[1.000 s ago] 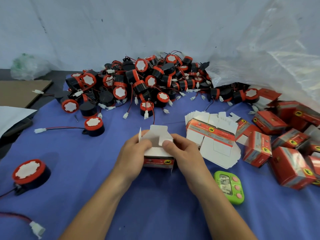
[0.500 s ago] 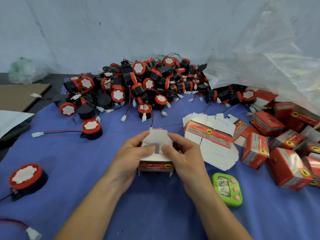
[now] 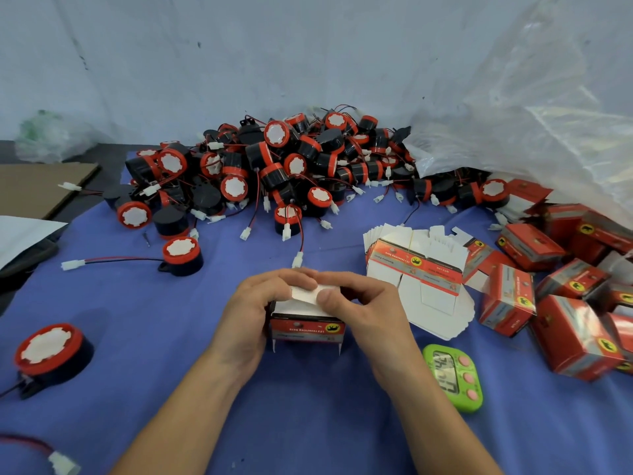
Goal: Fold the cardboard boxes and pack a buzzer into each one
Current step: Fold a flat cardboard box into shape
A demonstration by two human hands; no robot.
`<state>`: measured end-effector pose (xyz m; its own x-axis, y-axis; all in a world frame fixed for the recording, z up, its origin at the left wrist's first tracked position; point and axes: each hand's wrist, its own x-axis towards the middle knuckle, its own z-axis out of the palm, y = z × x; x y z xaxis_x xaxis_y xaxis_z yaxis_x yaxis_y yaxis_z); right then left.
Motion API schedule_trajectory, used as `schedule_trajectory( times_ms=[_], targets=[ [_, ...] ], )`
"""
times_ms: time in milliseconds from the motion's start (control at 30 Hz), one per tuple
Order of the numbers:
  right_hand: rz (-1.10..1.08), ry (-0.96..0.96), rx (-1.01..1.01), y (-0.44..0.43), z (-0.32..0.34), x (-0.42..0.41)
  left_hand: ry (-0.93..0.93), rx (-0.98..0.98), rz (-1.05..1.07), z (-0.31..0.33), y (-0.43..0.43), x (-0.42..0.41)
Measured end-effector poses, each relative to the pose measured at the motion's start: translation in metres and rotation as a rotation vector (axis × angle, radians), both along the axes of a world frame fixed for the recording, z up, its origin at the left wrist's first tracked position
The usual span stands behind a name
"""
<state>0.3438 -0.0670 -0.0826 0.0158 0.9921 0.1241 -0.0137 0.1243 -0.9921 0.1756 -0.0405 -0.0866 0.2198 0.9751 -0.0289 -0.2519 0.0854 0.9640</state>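
A small red-and-white cardboard box (image 3: pixel 306 329) stands on the blue cloth in front of me, its white top flap bent down. My left hand (image 3: pixel 255 310) grips its left side, fingers curled over the flap. From the other side my right hand (image 3: pixel 363 305) pinches the flap with thumb and fingers. A stack of flat unfolded boxes (image 3: pixel 416 269) lies just right of my hands. At the back of the cloth is a big pile of black-and-red buzzers (image 3: pixel 274 169) with wires. One loose buzzer (image 3: pixel 181 253) sits left of centre, another (image 3: pixel 51 351) at the near left.
Several folded red boxes (image 3: pixel 565 303) are heaped at the right under a clear plastic bag (image 3: pixel 534 108). A green timer (image 3: pixel 454 377) lies by my right wrist. Brown cardboard (image 3: pixel 37 185) and white paper (image 3: pixel 24 231) lie at the left edge.
The upright white top flap has been folded down over the box, and both hands have closed in over it. The box sits a little lower and nearer to me.
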Motion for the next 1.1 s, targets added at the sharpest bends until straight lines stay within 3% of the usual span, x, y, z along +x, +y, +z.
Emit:
schedule_trajectory(
  times_ms=[267,567,733,800,900,1000,1100],
  targets=[
    [-0.06,0.027,-0.011,-0.004,0.0,0.001,0.075,-0.018,-0.012,0.0,-0.001,0.002],
    [-0.138,-0.074,0.001,-0.001,0.0,-0.003,0.185,0.008,0.097,-0.001,-0.002,0.005],
    [-0.167,0.071,-0.098,-0.001,-0.001,0.001,0.034,-0.05,0.077,0.003,0.0,0.003],
    [-0.199,-0.014,-0.159,0.0,0.0,0.006,0.01,-0.035,0.084,0.004,-0.001,0.004],
    [-0.022,-0.219,-0.17,-0.004,-0.002,0.011,0.035,0.059,0.128,0.004,-0.003,0.004],
    [0.181,-0.249,-0.057,-0.009,0.002,0.015,0.155,0.25,0.21,0.004,-0.004,0.002],
    [0.095,-0.191,0.09,-0.008,0.004,0.014,0.214,0.396,0.286,0.004,-0.009,0.003]
  ],
)
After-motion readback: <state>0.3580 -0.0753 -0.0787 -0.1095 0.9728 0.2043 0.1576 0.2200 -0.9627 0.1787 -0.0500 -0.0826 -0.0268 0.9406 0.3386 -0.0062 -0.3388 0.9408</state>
